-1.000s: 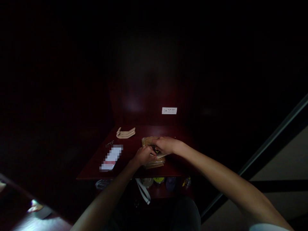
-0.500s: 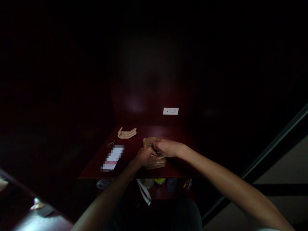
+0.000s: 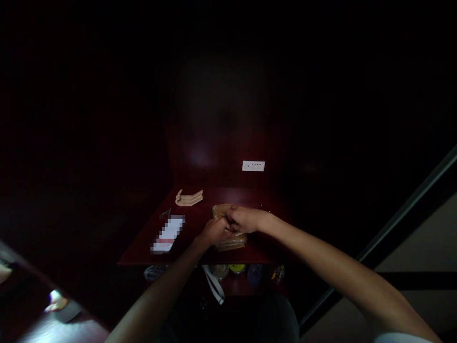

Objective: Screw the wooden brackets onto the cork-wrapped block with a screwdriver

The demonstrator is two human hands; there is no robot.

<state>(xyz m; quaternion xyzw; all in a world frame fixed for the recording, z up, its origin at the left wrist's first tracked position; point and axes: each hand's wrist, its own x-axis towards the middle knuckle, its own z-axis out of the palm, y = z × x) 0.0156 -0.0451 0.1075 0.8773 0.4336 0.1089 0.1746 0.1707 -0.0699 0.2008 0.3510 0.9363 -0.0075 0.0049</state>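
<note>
The person is working with both bare hands at a dark red wooden table (image 3: 143,255), bent over a tan plastic-wrapped packet (image 3: 228,243) lying near its front edge. The left hand (image 3: 214,231) is gripping from the near side and the right hand (image 3: 245,219) is arching over from the right. Both grips are narrow and meet on top of the packet, with a thin pale strip (image 3: 231,229) showing between them. The fingers are hiding exactly what they are pinching. The step in hand looks like close fingerwork at the packet's middle, and any further move seems to call for the hands parting enough to free that strip. A curved cream strip (image 3: 189,197) and a small metal tool (image 3: 164,214) are lying farther along the table, beside a white-and-red card (image 3: 167,234). A white wall socket panel (image 3: 253,166) is showing behind, and a white strap (image 3: 213,284) is hanging below the table's edge.
</note>
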